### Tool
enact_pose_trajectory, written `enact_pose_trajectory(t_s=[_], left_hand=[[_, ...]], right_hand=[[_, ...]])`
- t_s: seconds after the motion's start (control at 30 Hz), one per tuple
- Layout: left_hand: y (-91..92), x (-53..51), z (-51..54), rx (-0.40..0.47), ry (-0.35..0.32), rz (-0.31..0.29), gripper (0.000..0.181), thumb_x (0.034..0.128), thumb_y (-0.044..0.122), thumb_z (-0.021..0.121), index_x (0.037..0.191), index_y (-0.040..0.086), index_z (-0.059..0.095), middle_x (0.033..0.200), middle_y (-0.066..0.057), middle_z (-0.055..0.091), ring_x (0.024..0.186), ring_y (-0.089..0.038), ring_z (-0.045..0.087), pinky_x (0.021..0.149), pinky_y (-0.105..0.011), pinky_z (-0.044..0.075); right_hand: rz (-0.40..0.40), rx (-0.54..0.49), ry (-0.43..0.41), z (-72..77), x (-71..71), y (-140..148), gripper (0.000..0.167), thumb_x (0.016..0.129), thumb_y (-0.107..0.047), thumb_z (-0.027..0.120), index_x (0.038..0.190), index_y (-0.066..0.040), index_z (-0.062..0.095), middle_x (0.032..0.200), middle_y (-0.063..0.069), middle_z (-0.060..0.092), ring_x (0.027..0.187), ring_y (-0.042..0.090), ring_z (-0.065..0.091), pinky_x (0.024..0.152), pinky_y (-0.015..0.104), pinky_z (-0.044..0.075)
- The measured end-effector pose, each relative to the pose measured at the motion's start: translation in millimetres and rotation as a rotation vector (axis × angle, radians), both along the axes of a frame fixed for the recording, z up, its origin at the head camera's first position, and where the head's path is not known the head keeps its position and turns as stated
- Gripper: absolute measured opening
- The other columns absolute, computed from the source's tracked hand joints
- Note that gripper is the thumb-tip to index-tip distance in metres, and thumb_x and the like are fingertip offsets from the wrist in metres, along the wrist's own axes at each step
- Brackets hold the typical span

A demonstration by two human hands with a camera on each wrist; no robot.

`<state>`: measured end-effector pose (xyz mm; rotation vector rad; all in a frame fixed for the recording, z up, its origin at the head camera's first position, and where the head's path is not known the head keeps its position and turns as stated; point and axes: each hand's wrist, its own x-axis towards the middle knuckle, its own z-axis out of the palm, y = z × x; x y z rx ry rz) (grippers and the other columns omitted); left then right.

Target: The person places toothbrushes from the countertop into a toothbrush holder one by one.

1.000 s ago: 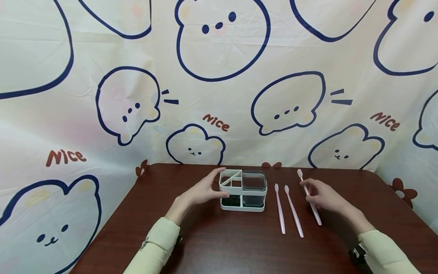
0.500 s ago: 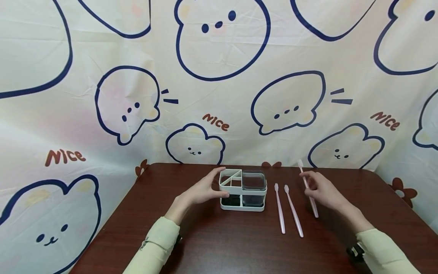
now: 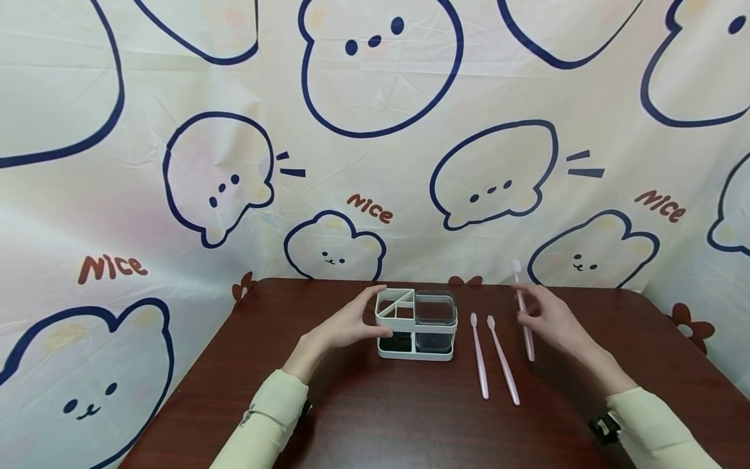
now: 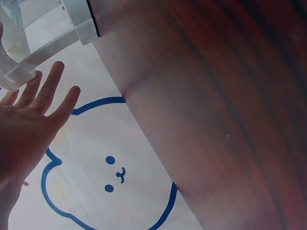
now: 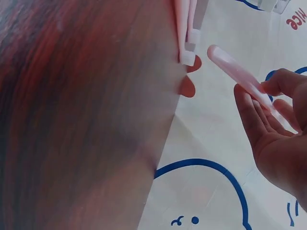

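A pale organizer (image 3: 395, 324) with divided top compartments and a clear section stands on the table. Its left side is gripped by my left hand (image 3: 342, 324), thumb at the front and fingers behind; the left wrist view shows the fingers (image 4: 45, 93) at the organizer's edge (image 4: 50, 48). My right hand (image 3: 553, 317) pinches a pink toothbrush (image 3: 528, 339), held raised with its bristle head up. In the right wrist view the thumb and fingers of my right hand (image 5: 280, 129) hold this toothbrush (image 5: 237, 72) by its handle. Two more toothbrushes (image 3: 479, 358) (image 3: 505, 365) lie between organizer and right hand.
The dark brown wooden table (image 3: 375, 417) ends at a back edge behind the organizer. A white cloth (image 3: 410, 169) with blue cartoon outlines hangs behind and beside it. A dark band (image 3: 603, 428) is on my right wrist.
My right hand has lifted the toothbrush from the table, and its lower end has moved up and to the left. The left hand and the organizer have stayed in place.
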<state>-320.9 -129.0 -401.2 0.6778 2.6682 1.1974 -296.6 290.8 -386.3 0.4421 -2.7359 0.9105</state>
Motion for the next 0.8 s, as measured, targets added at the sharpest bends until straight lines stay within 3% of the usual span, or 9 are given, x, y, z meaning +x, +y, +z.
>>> enact_pose_trajectory(t_s=[0.33,0.6,0.8], left_hand=[[-0.1,-0.3,2.8,-0.014,0.002,-0.011,0.094,0.0808,0.051,0.078,0.155,0.032,0.024,0.161,-0.002,0.029,0.142,-0.024,0.037,0.114,-0.058,0.034],[1.7,2.0,11.0,-0.039,-0.005,-0.012,0.093,0.0815,0.042,0.08,0.155,0.027,0.025,0.159,-0.005,0.032,0.141,-0.028,0.038,0.114,-0.057,0.035],[1.4,-0.9,18.2,-0.092,-0.012,-0.045,0.108,0.0776,0.05,0.081,0.159,0.026,0.015,0.165,-0.001,0.021,0.149,-0.022,0.028,0.118,-0.053,0.03]], right_hand=[[0.034,-0.033,0.09,11.7,2.9,-12,0.058,0.089,0.0,0.068,0.142,-0.004,0.047,0.121,0.021,0.056,0.088,0.028,0.063,0.062,0.025,0.054],[0.095,-0.038,0.219,22.8,1.2,-27,0.053,0.09,0.0,0.068,0.14,-0.004,0.05,0.119,0.017,0.059,0.084,0.022,0.065,0.064,0.022,0.056],[0.111,-0.052,0.263,33.0,0.3,-38,0.049,0.093,-0.002,0.067,0.139,-0.005,0.052,0.118,0.015,0.059,0.081,0.022,0.066,0.063,0.022,0.056]])
